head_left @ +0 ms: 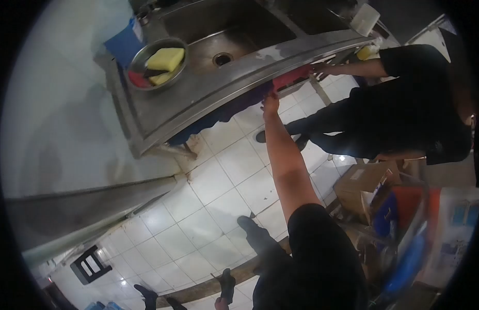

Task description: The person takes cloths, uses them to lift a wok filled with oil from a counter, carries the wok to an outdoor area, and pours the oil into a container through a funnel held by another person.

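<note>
My right hand (270,105) reaches to the front edge of the metal sink counter (198,98), its fingers apart beside the dark blue-purple cloth (234,106) hanging under the rim. Whether the fingertips touch the cloth is unclear. Red cloth (291,76) continues to the right, near another person's hand (322,68). At the bottom edge, a small patch of skin looks like my left hand (220,304); its fingers cannot be made out. On the counter, a metal bowl (138,58) holds yellow sponge-like pieces (165,59) and something red.
A person in dark clothes (410,103) stands at the right. Behind them are a cardboard box (363,183) and a blue container (386,214). A black stool (91,265) stands on the white tiles at lower left. More dark shoes (145,291) show at the bottom.
</note>
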The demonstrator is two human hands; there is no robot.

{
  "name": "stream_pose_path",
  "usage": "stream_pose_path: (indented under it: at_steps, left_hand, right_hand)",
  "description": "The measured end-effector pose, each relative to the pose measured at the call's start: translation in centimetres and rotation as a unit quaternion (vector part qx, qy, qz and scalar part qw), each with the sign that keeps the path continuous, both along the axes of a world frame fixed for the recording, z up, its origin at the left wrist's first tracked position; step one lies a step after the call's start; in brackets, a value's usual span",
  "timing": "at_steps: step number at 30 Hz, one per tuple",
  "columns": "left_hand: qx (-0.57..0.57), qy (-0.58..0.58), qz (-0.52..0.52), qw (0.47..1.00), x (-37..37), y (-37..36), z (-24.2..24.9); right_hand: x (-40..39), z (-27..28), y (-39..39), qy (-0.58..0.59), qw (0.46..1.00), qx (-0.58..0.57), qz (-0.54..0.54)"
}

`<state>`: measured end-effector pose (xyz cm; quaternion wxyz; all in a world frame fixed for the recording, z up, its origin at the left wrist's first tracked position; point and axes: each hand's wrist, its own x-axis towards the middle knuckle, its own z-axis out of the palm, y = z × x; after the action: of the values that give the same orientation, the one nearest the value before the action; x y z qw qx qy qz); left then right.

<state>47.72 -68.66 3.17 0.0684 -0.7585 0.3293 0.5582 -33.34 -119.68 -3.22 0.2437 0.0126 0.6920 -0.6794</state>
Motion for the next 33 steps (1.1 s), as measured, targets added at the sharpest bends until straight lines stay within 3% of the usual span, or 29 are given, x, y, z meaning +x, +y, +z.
stream_pose_path:
  at_steps: [3,5,7,8,10,12,15,17,23,25,27,33]
  left_hand:
    - [0.002,0.000,-0.001,1.000,-1.7,-2.9,-0.6]
    - [-0.003,0.004,-0.009,1.000,-2.5,-5.1,-1.0]
    - [-0.007,0.011,-0.019,1.000,-3.1,-6.9,-1.5]
    - [-0.011,0.013,-0.024,1.000,-3.3,-7.6,-1.5]
    - [-0.019,0.020,-0.041,0.999,-3.6,-8.9,-1.9]
    - [-0.033,0.033,-0.057,0.997,-4.6,-10.1,-2.4]
    - [-0.052,0.061,-0.093,0.992,-7.4,-13.9,-3.7]
    - [-0.068,0.090,-0.135,0.984,-9.5,-17.6,-5.1]
    - [-0.034,0.151,-0.263,0.952,-15.9,-21.8,-5.0]
    - [-0.032,0.151,-0.283,0.947,-16.7,-22.0,-4.3]
    - [-0.028,0.142,-0.299,0.943,-16.0,-21.7,-4.4]
    - [-0.053,0.129,-0.292,0.946,-13.1,-20.3,-2.8]
  right_hand:
    - [-4.1,-0.2,1.2,0.022,1.000,0.008,-0.004]
    - [-7.2,0.0,2.0,0.038,0.996,0.009,-0.078]
    - [-12.3,0.3,3.9,0.187,0.973,0.105,-0.084]
    - [-17.3,-2.2,5.1,0.256,0.963,0.076,-0.037]
    - [-14.2,9.9,6.8,0.097,0.994,0.024,-0.049]
    - [-16.6,11.6,8.0,0.074,0.995,-0.013,-0.058]
    - [-17.1,11.5,8.3,0.127,0.991,0.036,-0.038]
    - [-12.2,8.0,10.9,0.139,0.989,0.047,0.000]
    - [11.6,-4.6,30.2,-0.063,0.967,0.158,0.189]
    - [16.7,-1.2,38.7,-0.124,0.892,0.275,0.337]
    - [20.7,-4.3,51.0,0.031,0.803,0.391,0.449]
    - [27.9,-4.7,82.8,-0.088,0.717,0.639,0.265]
